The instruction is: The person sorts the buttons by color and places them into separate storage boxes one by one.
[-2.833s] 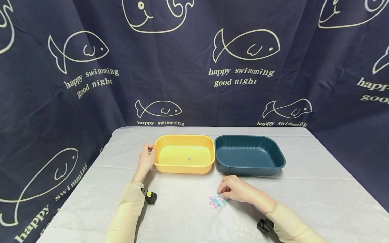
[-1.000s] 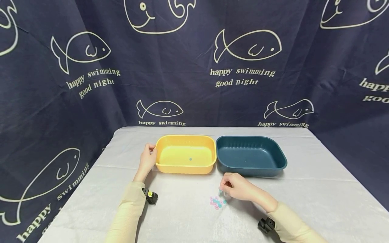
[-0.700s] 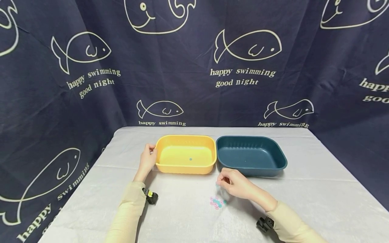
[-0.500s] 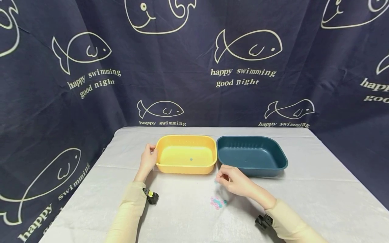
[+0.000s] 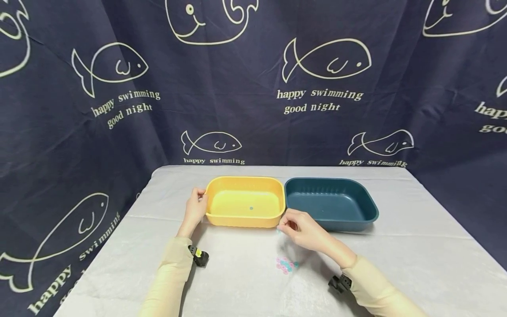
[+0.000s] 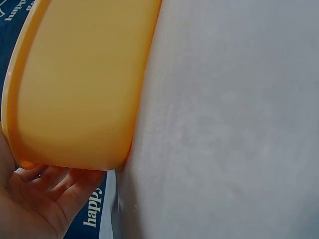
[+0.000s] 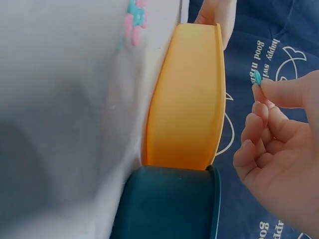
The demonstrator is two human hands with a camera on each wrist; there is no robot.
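My left hand (image 5: 195,208) grips the left end of the yellow plastic basin (image 5: 245,221), its fingers against the end wall in the left wrist view. Between thumb and index finger, my right hand (image 5: 304,230) pinches a small teal button (image 7: 257,77), raised near the basin's front right corner. The right hand's other fingers are curled in. One blue button (image 5: 251,208) lies on the yellow basin's floor. Nearer me on the table is a small cluster of pink and teal buttons (image 5: 287,265).
A dark teal basin (image 5: 350,226) stands right beside the yellow one, behind the right hand. Both sit on a table with a pale cloth (image 5: 237,281). A navy fish-print curtain (image 5: 253,110) hangs behind and at the sides.
My right hand has taken a teal button from the cluster, lifted it and carried it forward and slightly left toward the yellow basin. The left hand keeps its place on the basin.
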